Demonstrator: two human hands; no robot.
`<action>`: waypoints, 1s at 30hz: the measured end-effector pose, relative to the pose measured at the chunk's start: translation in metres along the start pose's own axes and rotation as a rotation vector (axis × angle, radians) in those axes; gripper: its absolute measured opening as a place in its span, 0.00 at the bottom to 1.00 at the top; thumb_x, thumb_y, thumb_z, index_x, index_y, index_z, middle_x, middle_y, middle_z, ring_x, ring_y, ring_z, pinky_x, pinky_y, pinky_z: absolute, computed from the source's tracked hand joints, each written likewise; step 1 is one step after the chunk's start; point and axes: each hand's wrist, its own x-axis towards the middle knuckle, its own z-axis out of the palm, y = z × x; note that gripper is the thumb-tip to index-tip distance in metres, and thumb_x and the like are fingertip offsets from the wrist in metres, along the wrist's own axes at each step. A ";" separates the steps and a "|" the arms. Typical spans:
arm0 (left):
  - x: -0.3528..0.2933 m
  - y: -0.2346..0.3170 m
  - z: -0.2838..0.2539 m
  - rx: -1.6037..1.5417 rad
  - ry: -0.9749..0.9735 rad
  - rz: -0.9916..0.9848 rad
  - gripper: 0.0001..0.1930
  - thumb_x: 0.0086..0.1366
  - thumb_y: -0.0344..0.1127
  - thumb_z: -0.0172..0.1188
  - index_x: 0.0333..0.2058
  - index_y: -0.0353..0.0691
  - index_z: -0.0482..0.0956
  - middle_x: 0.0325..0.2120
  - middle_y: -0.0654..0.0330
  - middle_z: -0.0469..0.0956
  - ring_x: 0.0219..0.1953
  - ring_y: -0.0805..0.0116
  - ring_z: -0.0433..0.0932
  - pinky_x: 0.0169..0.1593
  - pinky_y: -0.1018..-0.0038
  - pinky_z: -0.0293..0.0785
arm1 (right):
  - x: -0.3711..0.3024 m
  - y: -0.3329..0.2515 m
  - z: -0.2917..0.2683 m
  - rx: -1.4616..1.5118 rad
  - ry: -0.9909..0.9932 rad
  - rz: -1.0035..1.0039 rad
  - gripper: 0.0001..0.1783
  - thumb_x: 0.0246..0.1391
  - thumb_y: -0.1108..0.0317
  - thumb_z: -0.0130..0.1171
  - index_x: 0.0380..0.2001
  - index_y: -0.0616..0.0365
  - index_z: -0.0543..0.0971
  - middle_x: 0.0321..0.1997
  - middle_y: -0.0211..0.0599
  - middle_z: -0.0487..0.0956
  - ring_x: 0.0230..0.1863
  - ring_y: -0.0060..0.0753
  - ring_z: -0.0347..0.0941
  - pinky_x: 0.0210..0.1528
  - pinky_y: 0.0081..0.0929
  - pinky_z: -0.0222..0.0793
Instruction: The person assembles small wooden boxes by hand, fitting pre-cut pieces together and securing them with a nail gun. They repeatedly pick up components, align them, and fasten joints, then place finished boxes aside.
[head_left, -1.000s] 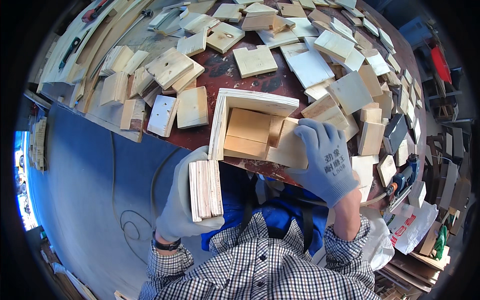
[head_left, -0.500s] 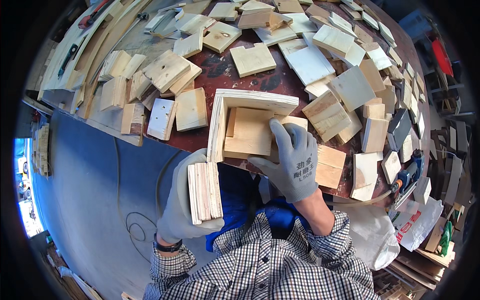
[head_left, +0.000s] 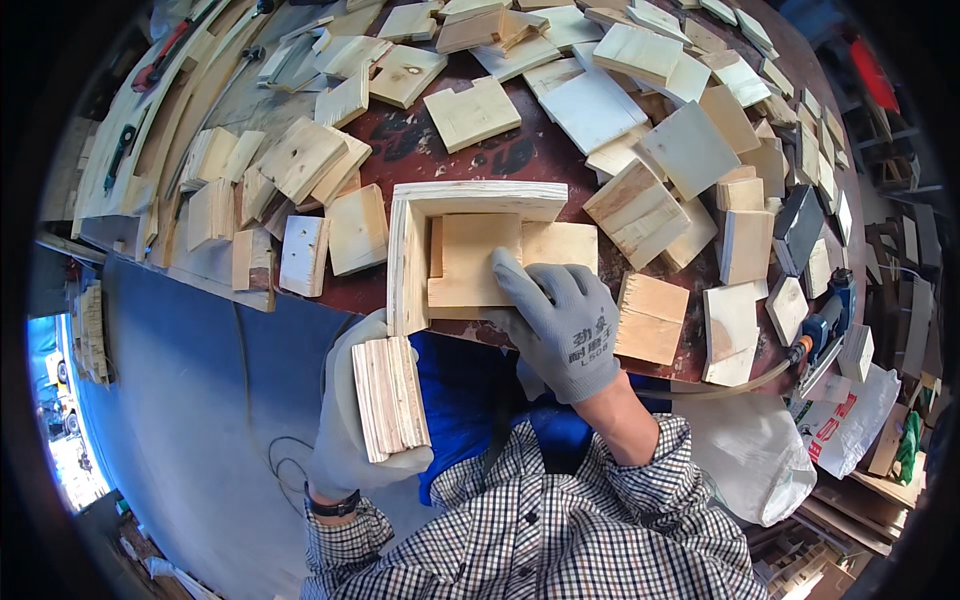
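Gloved in grey, my left hand (head_left: 345, 430) is closed around a stack of small plywood pieces (head_left: 390, 400), their layered edges facing up, off the table's near edge. An L-shaped plywood corner piece (head_left: 480, 198) stands on the table just beyond it. Inside that corner lies a flat pale wood block (head_left: 478, 255), with a thinner strip at its left side. My right hand (head_left: 560, 325), in a grey glove, grips this block's near right corner, index finger on top; the thumb is mostly hidden. Another wood block (head_left: 565, 245) lies right behind my right fingers.
Many loose wood blocks (head_left: 590, 110) cover the dark red table (head_left: 410, 140), piled at the far side and right. Long boards (head_left: 165, 130) lie at the left. An air tool with a hose (head_left: 825, 330) sits at the right edge; white sacks (head_left: 750, 460) hang below.
The whole view has shifted, so the table things appear further left. My right hand has slid slightly nearer on the block, showing more of the block behind. My left hand still holds the stack.
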 end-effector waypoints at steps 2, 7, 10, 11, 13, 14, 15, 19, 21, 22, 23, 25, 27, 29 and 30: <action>-0.001 -0.001 -0.002 0.017 -0.008 -0.006 0.61 0.42 0.42 0.84 0.73 0.35 0.58 0.69 0.52 0.64 0.60 0.66 0.73 0.63 0.64 0.74 | 0.000 0.000 0.001 0.015 -0.005 -0.004 0.40 0.43 0.62 0.73 0.64 0.45 0.78 0.38 0.27 0.75 0.36 0.34 0.74 0.36 0.36 0.71; -0.003 -0.005 0.000 -0.023 -0.008 0.001 0.62 0.41 0.42 0.84 0.74 0.38 0.58 0.69 0.53 0.64 0.64 0.63 0.71 0.67 0.62 0.70 | 0.002 -0.003 0.000 -0.055 -0.042 -0.069 0.38 0.46 0.61 0.71 0.65 0.47 0.77 0.38 0.28 0.75 0.34 0.34 0.74 0.36 0.34 0.72; -0.003 -0.006 -0.003 0.002 -0.035 0.006 0.62 0.42 0.43 0.85 0.74 0.38 0.57 0.70 0.51 0.63 0.69 0.57 0.68 0.71 0.59 0.65 | 0.000 -0.005 0.002 -0.060 -0.035 -0.054 0.38 0.47 0.61 0.70 0.65 0.47 0.77 0.38 0.28 0.75 0.34 0.33 0.73 0.36 0.33 0.72; -0.003 -0.006 -0.004 0.018 -0.042 0.010 0.62 0.42 0.44 0.85 0.74 0.38 0.57 0.71 0.50 0.62 0.70 0.55 0.66 0.72 0.57 0.63 | 0.002 -0.006 0.002 -0.049 -0.019 -0.058 0.38 0.47 0.61 0.71 0.65 0.48 0.77 0.38 0.28 0.76 0.34 0.32 0.74 0.36 0.34 0.72; -0.003 -0.004 -0.008 0.077 -0.068 0.029 0.62 0.43 0.45 0.85 0.74 0.37 0.57 0.71 0.48 0.61 0.72 0.52 0.64 0.73 0.55 0.61 | 0.004 -0.005 0.000 -0.022 -0.027 -0.067 0.37 0.48 0.61 0.71 0.64 0.48 0.77 0.38 0.28 0.76 0.34 0.32 0.74 0.36 0.34 0.72; -0.004 -0.003 -0.009 0.084 -0.070 0.029 0.62 0.43 0.45 0.85 0.74 0.36 0.57 0.71 0.48 0.61 0.72 0.52 0.64 0.73 0.55 0.61 | 0.004 -0.005 0.000 -0.008 -0.031 -0.070 0.37 0.48 0.61 0.71 0.64 0.48 0.77 0.39 0.28 0.77 0.34 0.33 0.74 0.36 0.34 0.73; -0.005 -0.003 -0.009 0.091 -0.074 0.030 0.62 0.43 0.46 0.85 0.74 0.36 0.57 0.71 0.48 0.61 0.72 0.51 0.64 0.73 0.55 0.61 | 0.004 -0.004 0.000 -0.004 -0.034 -0.080 0.36 0.49 0.60 0.72 0.64 0.48 0.77 0.39 0.28 0.77 0.34 0.33 0.74 0.36 0.34 0.73; -0.009 -0.004 -0.004 0.060 -0.038 0.005 0.62 0.44 0.47 0.85 0.74 0.36 0.57 0.71 0.47 0.60 0.73 0.51 0.63 0.73 0.55 0.61 | 0.006 -0.005 0.000 0.037 -0.017 -0.084 0.36 0.50 0.56 0.73 0.63 0.49 0.78 0.39 0.28 0.78 0.34 0.33 0.75 0.36 0.34 0.73; -0.012 -0.009 -0.003 0.020 -0.012 -0.023 0.63 0.43 0.48 0.86 0.74 0.36 0.57 0.71 0.47 0.60 0.73 0.51 0.63 0.74 0.55 0.60 | 0.006 -0.007 -0.002 0.037 -0.012 -0.081 0.36 0.50 0.55 0.73 0.63 0.50 0.78 0.39 0.29 0.78 0.34 0.33 0.74 0.36 0.34 0.72; -0.016 -0.012 -0.001 -0.034 0.008 -0.052 0.63 0.43 0.48 0.86 0.74 0.36 0.57 0.71 0.48 0.60 0.73 0.51 0.63 0.74 0.55 0.60 | 0.007 -0.008 -0.003 0.021 -0.017 -0.085 0.36 0.50 0.55 0.72 0.63 0.50 0.78 0.38 0.29 0.78 0.34 0.32 0.74 0.36 0.34 0.72; -0.017 -0.012 0.000 -0.044 0.013 -0.052 0.63 0.44 0.48 0.86 0.74 0.36 0.57 0.71 0.48 0.60 0.73 0.52 0.63 0.74 0.55 0.60 | 0.007 -0.009 -0.003 0.005 -0.023 -0.089 0.36 0.51 0.54 0.72 0.63 0.50 0.78 0.38 0.29 0.78 0.34 0.32 0.74 0.36 0.33 0.71; -0.013 -0.007 0.002 -0.022 0.006 -0.025 0.63 0.44 0.47 0.86 0.74 0.37 0.57 0.71 0.48 0.60 0.73 0.52 0.63 0.74 0.55 0.60 | 0.006 -0.009 -0.002 -0.033 -0.030 -0.102 0.35 0.52 0.54 0.72 0.63 0.50 0.78 0.37 0.29 0.77 0.33 0.32 0.73 0.36 0.33 0.70; -0.012 -0.005 0.003 0.013 -0.005 -0.003 0.62 0.44 0.47 0.85 0.74 0.37 0.57 0.71 0.48 0.60 0.73 0.52 0.63 0.74 0.55 0.60 | 0.005 -0.009 -0.001 -0.063 -0.038 -0.116 0.34 0.53 0.54 0.71 0.63 0.51 0.79 0.36 0.29 0.76 0.33 0.32 0.72 0.35 0.34 0.68; -0.013 -0.005 0.002 0.032 -0.010 0.004 0.62 0.44 0.47 0.85 0.74 0.37 0.57 0.71 0.48 0.60 0.73 0.52 0.63 0.74 0.55 0.60 | 0.004 -0.008 -0.001 -0.085 -0.047 -0.132 0.34 0.54 0.53 0.71 0.63 0.51 0.79 0.35 0.29 0.76 0.32 0.32 0.71 0.35 0.34 0.67; -0.012 -0.006 0.001 0.048 -0.015 0.016 0.62 0.44 0.47 0.85 0.74 0.37 0.57 0.71 0.48 0.61 0.73 0.52 0.63 0.74 0.55 0.60 | 0.004 -0.008 0.000 -0.084 -0.042 -0.135 0.34 0.54 0.53 0.71 0.63 0.52 0.79 0.35 0.29 0.76 0.32 0.32 0.71 0.35 0.34 0.66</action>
